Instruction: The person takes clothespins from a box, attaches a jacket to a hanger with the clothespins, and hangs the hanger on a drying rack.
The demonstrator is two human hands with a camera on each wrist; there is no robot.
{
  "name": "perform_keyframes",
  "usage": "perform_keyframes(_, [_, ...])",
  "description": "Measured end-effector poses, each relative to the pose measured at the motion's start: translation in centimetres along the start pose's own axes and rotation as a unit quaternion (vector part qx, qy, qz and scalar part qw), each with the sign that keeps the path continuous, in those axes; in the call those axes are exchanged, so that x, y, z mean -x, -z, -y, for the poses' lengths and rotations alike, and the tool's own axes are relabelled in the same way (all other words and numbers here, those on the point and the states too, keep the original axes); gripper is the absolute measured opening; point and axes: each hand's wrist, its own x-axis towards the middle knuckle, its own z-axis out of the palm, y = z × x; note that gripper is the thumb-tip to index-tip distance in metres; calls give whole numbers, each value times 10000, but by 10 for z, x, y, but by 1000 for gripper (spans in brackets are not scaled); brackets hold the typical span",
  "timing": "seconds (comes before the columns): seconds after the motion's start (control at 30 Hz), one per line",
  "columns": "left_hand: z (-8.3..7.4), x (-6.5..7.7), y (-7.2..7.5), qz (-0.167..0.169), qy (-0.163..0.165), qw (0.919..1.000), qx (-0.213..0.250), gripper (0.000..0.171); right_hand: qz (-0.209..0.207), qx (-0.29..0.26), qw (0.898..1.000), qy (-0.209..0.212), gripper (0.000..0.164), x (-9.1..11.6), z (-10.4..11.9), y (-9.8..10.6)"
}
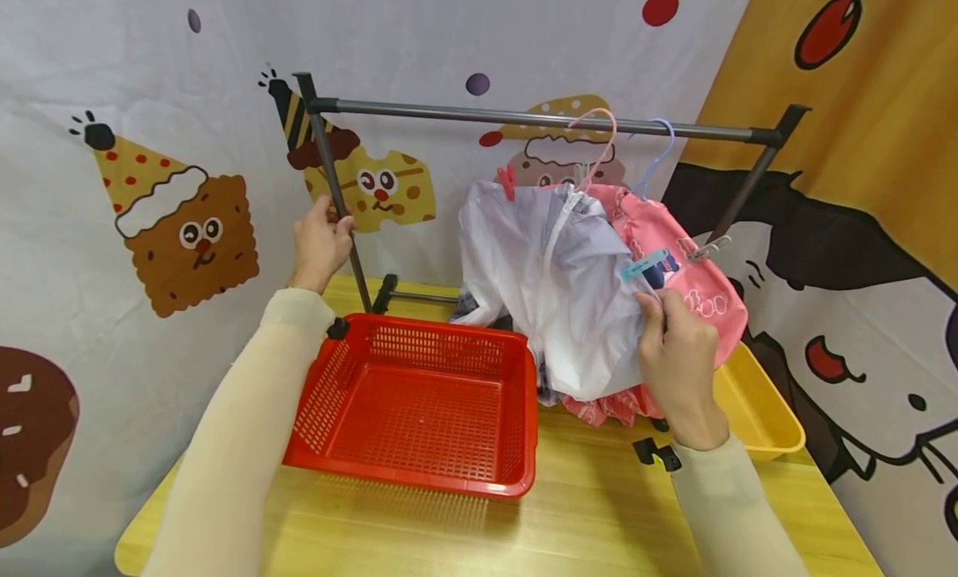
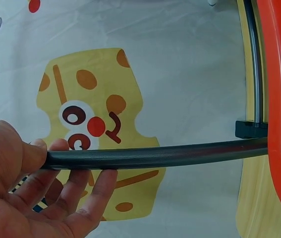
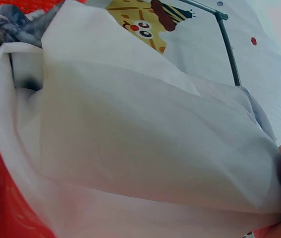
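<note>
My left hand (image 1: 322, 236) holds the left post (image 1: 331, 174) of a dark metal clothes rack; in the left wrist view the thumb and fingers (image 2: 76, 191) lie on either side of that post. A thin white and grey zip jacket (image 1: 557, 278) hangs from a pink hanger (image 1: 604, 140), with a red clothespin (image 1: 506, 182) at its left shoulder. At its right side my right hand (image 1: 679, 357) pinches the fabric, just below a light-blue clothespin (image 1: 645, 263). The jacket cloth (image 3: 130, 134) fills most of the right wrist view, where only part of that hand shows.
Behind the jacket, a pink garment (image 1: 722, 311) hangs on a blue hanger (image 1: 660, 153), with a grey clothespin (image 1: 709, 248) on it. A red plastic basket (image 1: 419, 481) stands on the wooden table (image 1: 599, 510). A yellow basin (image 1: 778, 423) sits at the right, partly hidden.
</note>
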Motion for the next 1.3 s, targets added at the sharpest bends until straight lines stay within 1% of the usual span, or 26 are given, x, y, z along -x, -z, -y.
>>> perform_keyframes(0.13, [-1,2,1,56,25,10000,40,28,27,70,10000,-39,26,-8,0,-3])
perform_keyframes(0.37, [-2,2,2,58,52,10000,4,30,262,123,9994,-167,32,-21,-1,-9])
perform_keyframes(0.67, [-2,0,2,68,61,10000,35,29,386,277,9989,23,37,-36,0,-14])
perform_keyframes(0.83, [-1,0,1,140,137,9998,6,29,628,316,9975,-77,34,-33,1,-15])
perform_keyframes(0.97, [0,-1,0,80,78,9999,35,28,759,284,9966,-136,32,-28,0,-15])
perform_keyframes(1.3, [1,0,-1,-1,18,10000,70,27,839,199,9957,-328,30,-16,-6,-12])
